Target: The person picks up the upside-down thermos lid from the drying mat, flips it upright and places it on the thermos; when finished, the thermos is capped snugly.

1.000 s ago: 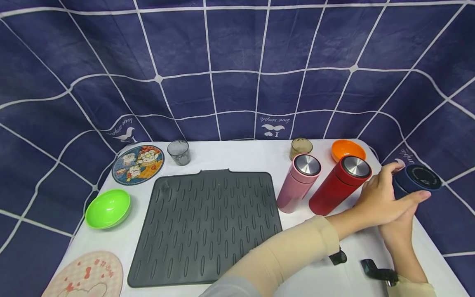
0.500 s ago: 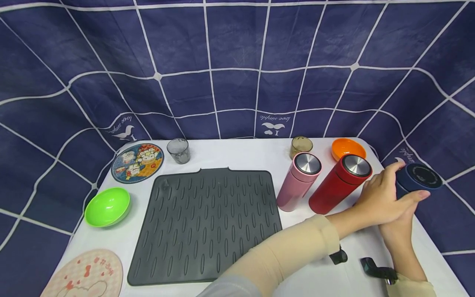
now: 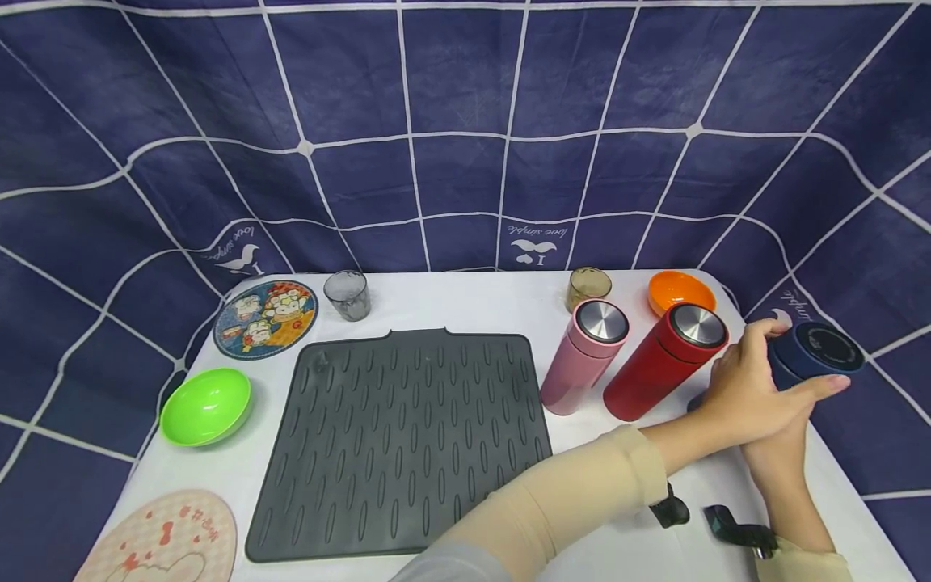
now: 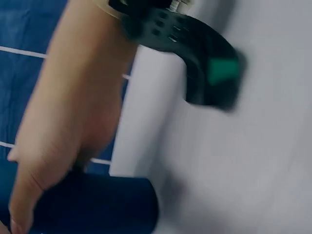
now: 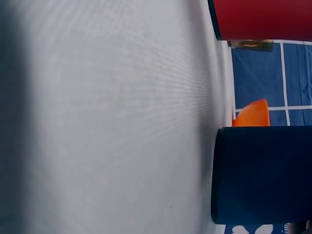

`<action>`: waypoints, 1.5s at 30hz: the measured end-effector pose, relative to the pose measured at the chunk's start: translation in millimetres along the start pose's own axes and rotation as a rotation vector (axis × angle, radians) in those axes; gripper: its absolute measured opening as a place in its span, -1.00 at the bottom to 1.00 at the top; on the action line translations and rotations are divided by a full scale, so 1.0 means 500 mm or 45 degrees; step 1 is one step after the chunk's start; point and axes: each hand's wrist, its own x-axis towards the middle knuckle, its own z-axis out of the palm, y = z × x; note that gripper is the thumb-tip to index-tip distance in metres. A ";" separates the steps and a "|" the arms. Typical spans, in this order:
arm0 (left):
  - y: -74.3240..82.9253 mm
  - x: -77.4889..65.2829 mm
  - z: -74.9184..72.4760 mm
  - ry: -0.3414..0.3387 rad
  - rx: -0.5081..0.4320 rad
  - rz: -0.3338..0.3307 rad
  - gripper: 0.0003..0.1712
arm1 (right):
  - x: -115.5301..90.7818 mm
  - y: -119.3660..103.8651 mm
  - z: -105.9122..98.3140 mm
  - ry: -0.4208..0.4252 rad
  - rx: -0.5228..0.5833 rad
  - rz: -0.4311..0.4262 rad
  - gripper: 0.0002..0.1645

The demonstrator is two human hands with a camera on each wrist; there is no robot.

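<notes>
A dark blue thermos bottle with a round black-topped lid is at the far right of the head view. My left hand grips its upper part, thumb and fingers spread around it below the lid. Lower down, partly hidden behind the left hand, my right hand holds the body. In the left wrist view the bottle shows its lower end. The right wrist view has the bottle close to the white cloth; whether its base touches is unclear. A red thermos and a pink thermos stand to the left.
Behind the bottles are an orange bowl and an amber glass. A grey ribbed mat covers the middle. Leftward lie a grey glass, a green bowl, a patterned round mat and a pink round mat.
The hands and blue thermos bottle shift only slightly. A dark blue bit now shows beside the left wrist, near the red thermos. The other things stay put.
</notes>
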 end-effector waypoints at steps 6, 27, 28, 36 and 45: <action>-0.016 0.003 -0.003 -0.097 0.057 0.118 -0.22 | 0.005 -0.006 -0.001 -0.037 0.057 -0.034 0.13; -0.019 0.004 -0.005 -0.086 0.071 0.135 -0.26 | -0.003 -0.023 -0.001 -0.068 0.122 -0.057 0.16; -0.020 0.004 -0.005 -0.100 0.091 0.147 -0.30 | -0.003 -0.023 -0.001 -0.066 0.117 -0.066 0.15; -0.012 0.007 -0.005 -0.020 0.046 0.079 -0.12 | 0.000 -0.015 0.003 -0.045 0.111 -0.044 0.11; -0.016 0.008 -0.014 -0.100 0.182 0.200 -0.41 | 0.002 -0.023 0.001 -0.049 0.106 -0.092 0.17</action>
